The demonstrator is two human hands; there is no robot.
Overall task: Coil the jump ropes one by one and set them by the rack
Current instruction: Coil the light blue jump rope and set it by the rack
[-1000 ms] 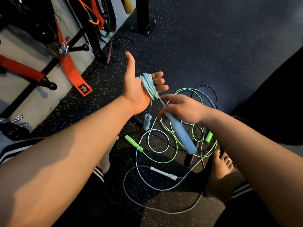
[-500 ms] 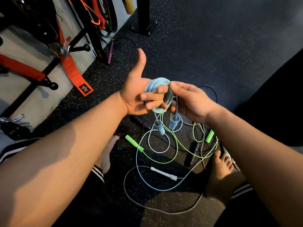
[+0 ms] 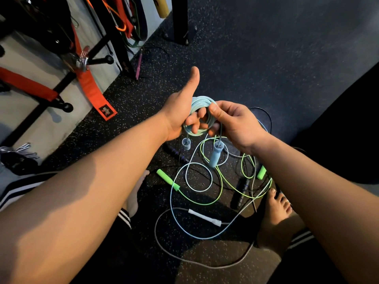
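Head view, looking down: the left hand (image 3: pixel 178 118), thumb raised, has its fingers curled through a pale blue coiled rope (image 3: pixel 200 102); the right hand (image 3: pixel 235 126) pinches the coil's edge. The coil is held above the floor (image 3: pixel 266 58), well apart from the rack (image 3: pixel 114 44). If the fingers loosen, the loops may spring open, or the two dangling blue handles (image 3: pixel 215 155) may snag the tangle below. Counted there: two green handles (image 3: pixel 168 179), one white handle (image 3: pixel 205 217), two dark handles (image 3: pixel 240 194), and at least three loose ropes.

Coiled rope (image 3: pixel 202 100) btwn left hand (image 3: pixel 177 117) & right hand (image 3: pixel 235 124), handles (image 3: pixel 215 155) below, loose ropes (image 3: pixel 205 217) on floor (image 3: pixel 266 58) beneath, rack (image 3: pixel 113 37) upper left
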